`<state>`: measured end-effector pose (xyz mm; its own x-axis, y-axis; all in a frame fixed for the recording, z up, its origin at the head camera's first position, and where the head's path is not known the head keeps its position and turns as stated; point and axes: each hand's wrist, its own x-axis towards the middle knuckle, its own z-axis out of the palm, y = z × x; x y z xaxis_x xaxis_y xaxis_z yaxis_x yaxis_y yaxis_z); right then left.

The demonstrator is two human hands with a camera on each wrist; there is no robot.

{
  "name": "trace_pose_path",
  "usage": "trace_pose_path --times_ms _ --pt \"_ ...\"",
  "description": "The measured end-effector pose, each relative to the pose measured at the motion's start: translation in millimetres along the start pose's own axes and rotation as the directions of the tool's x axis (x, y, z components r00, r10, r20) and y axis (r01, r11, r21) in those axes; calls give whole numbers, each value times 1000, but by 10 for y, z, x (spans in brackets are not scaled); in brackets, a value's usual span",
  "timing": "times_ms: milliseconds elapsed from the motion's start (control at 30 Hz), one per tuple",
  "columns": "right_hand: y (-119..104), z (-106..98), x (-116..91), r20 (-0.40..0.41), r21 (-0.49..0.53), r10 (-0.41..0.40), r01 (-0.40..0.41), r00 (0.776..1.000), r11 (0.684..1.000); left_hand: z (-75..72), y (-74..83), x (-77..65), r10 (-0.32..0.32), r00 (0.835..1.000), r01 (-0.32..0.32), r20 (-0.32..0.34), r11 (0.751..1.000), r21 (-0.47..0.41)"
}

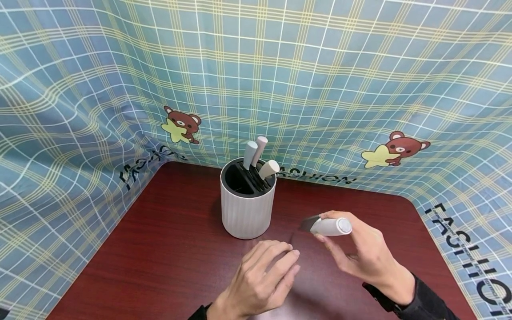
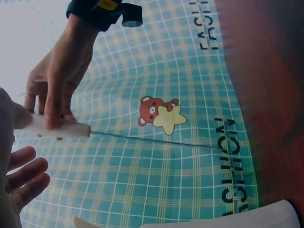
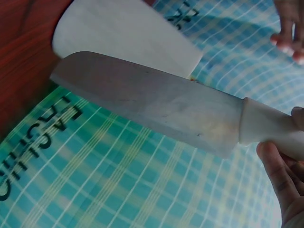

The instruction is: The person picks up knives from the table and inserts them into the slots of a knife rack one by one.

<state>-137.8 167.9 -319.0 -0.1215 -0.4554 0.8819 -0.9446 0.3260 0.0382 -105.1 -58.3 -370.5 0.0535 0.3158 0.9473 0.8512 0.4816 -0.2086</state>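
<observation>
My right hand (image 1: pixel 366 253) pinches the white handle of a knife (image 1: pixel 330 226) between thumb and fingers, to the right of a knife holder (image 1: pixel 246 218). In the right wrist view the broad metal blade (image 3: pixel 147 104) shows side-on, in front of the holder's white wall. From the left wrist the blade appears edge-on, as a thin line. My left hand (image 1: pixel 262 275) hovers in front of the holder with loosely bent fingers, holding nothing and apart from the knife in the head view. The holder is white and ribbed, with a black slotted insert.
A light blue handle (image 1: pixel 250 154), a pink handle (image 1: pixel 260 149) and a white handle (image 1: pixel 269 169) stick up from the holder. Beneath is a dark red table (image 1: pixel 172 231). Checked cloth (image 1: pixel 256 66) with bear prints rises behind it and on both sides.
</observation>
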Motion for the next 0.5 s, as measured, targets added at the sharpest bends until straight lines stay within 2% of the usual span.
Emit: trace_pose_path --times_ms 200,500 --pt "-124 107 34 6 15 -65 65 998 998 -12 23 34 -3 1000 3 -19 1000 -22" --pt "-265 206 22 26 1 -66 66 997 998 14 49 68 -25 996 19 -81 997 -76"
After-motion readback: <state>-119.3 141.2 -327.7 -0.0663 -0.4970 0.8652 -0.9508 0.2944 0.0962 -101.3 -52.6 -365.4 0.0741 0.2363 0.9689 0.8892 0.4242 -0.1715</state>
